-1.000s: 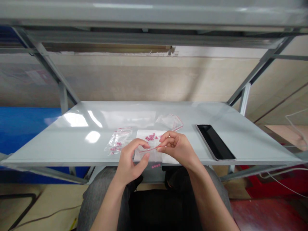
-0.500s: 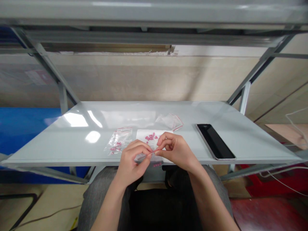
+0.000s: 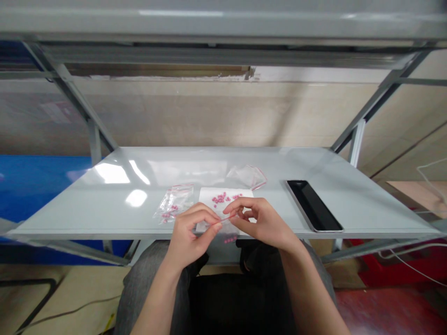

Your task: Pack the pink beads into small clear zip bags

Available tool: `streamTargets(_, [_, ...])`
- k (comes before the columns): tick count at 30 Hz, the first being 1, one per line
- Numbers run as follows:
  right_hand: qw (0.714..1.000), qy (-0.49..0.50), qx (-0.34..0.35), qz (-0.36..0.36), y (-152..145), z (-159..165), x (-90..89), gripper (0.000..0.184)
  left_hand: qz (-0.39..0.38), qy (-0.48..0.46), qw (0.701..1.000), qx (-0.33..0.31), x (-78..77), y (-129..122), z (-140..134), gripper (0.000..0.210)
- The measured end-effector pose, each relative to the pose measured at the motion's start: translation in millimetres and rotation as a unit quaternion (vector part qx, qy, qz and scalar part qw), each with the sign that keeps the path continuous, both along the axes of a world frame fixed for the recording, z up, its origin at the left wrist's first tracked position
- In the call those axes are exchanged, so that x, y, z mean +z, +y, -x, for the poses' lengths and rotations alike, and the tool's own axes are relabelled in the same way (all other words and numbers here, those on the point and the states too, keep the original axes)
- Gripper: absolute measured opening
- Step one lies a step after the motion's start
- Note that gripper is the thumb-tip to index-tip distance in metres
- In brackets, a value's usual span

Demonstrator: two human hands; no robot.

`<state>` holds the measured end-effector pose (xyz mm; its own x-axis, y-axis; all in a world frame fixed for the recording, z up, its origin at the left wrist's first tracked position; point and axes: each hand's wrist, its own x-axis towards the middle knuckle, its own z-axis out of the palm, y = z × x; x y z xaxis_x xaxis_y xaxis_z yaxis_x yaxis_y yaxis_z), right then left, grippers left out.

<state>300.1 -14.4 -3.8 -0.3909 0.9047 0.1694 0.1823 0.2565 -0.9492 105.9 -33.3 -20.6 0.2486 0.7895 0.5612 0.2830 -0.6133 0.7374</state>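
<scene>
Over the front edge of the table, my left hand [image 3: 193, 231] pinches one end of a small clear zip bag [image 3: 226, 231] between thumb and fingertips. The bag's thin red strip runs across to my right hand [image 3: 260, 221], whose thumb holds the other end against a finger; its index finger is lifted off the strip. Several pink beads [image 3: 230, 239] show low in the bag, below the table edge. Behind my hands, more pink beads [image 3: 220, 198] lie loose on a white sheet of paper [image 3: 206, 191], partly hidden by my fingers.
Left of the paper lies a clear zip bag [image 3: 179, 197] with several pink beads inside. Another clear bag [image 3: 246, 176] lies behind the paper. A black-screened phone [image 3: 314, 204] rests at the right. Metal shelf posts [image 3: 356, 139] frame the grey table [image 3: 115, 214].
My right index finger has lifted from the red strip, and the right hand has shifted slightly right. My left hand keeps its pinch. The view has moved a little.
</scene>
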Motion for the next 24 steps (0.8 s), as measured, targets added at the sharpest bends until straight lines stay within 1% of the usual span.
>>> streamTargets(2, [1.000,-0.015,0.005,-0.007,0.0,3.8,-1.7,0.008,-0.001,-0.006,1.000,0.000,0.0,-0.6,-1.6,0.014])
streamTargets(4, [0.999,-0.031,-0.006,-0.030,0.3,9.0,-4.2,0.002,-0.003,-0.005,1.000,0.003,-0.3,-1.0,-3.5,0.014])
streamTargets(7, [0.994,-0.063,-0.044,-0.078,-0.2,17.5,-6.5,0.012,-0.014,-0.006,1.000,0.021,-1.0,-0.8,-5.5,0.016])
streamTargets(9, [0.989,-0.082,-0.069,-0.105,-1.0,21.2,-6.2,0.016,-0.019,-0.006,0.999,0.035,-1.9,-0.1,-5.2,0.016])
streamTargets(11, [0.986,-0.080,-0.092,-0.117,-1.1,21.8,-5.4,0.017,-0.019,-0.003,0.999,0.044,-3.3,1.5,-3.4,0.013])
streamTargets(13, [0.986,-0.049,-0.118,-0.104,-0.1,19.7,-4.9,0.015,-0.016,-0.009,0.998,0.055,-5.4,3.6,-0.1,0.010])
streamTargets(15, [0.987,-0.012,-0.140,-0.073,1.6,16.4,-5.2,0.010,-0.014,-0.033,0.997,0.072,-8.1,5.5,3.7,0.008])
streamTargets(17, [0.988,0.011,-0.149,-0.047,2.8,13.9,-5.9,0.011,-0.007,-0.062,0.995,0.080,-10.5,6.4,7.6,0.008])
streamTargets(21, [0.989,0.021,-0.135,-0.049,1.0,13.9,-5.6,0.013,0.013,-0.094,0.994,0.056,-11.3,5.4,13.5,0.010])
streamTargets(24, [0.994,0.033,-0.103,-0.035,-2.0,16.5,-3.2,0.014,0.031,-0.111,0.993,0.035,-8.0,4.3,14.7,0.012])
